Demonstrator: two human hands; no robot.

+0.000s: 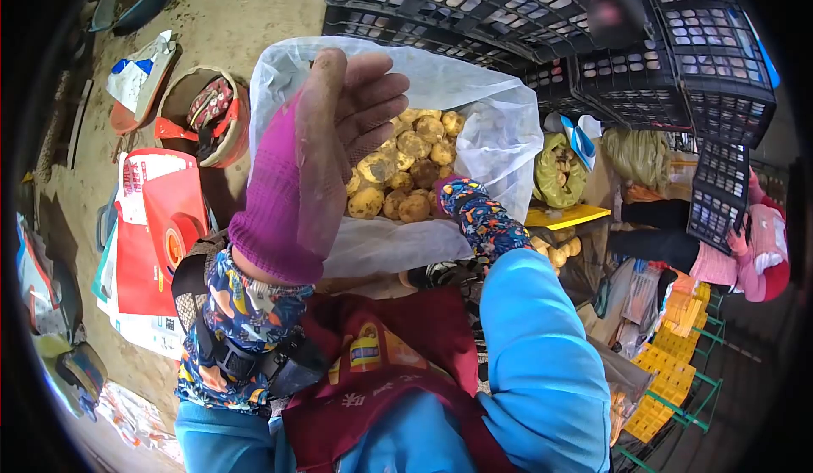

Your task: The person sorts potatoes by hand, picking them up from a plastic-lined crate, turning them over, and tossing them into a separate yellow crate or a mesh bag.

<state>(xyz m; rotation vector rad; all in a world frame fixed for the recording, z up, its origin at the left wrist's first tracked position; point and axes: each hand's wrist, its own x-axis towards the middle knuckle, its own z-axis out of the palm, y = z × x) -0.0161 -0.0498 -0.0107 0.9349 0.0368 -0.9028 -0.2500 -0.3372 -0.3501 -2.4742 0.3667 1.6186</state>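
My left hand [339,126], in a purple glove with dirt-stained fingers, is raised in front of the camera. Its fingers are stretched out and no object shows in it. Behind it, several round, soil-marked potatoes [414,144] lie in a container lined with translucent white plastic sheeting [500,126]. My right hand [442,187] reaches down at the near right side of the potatoes. Only a bit of its purple glove shows past the flowered sleeve cover, and its fingers are hidden.
Black slatted crates [627,88] are stacked beyond the container. At left stand a bucket [212,126] with cloth inside and a red box [161,236] carrying a tape roll [179,237]. A green bag [559,172] sits at right. Further right, a person in pink [754,253] holds a black crate [718,193].
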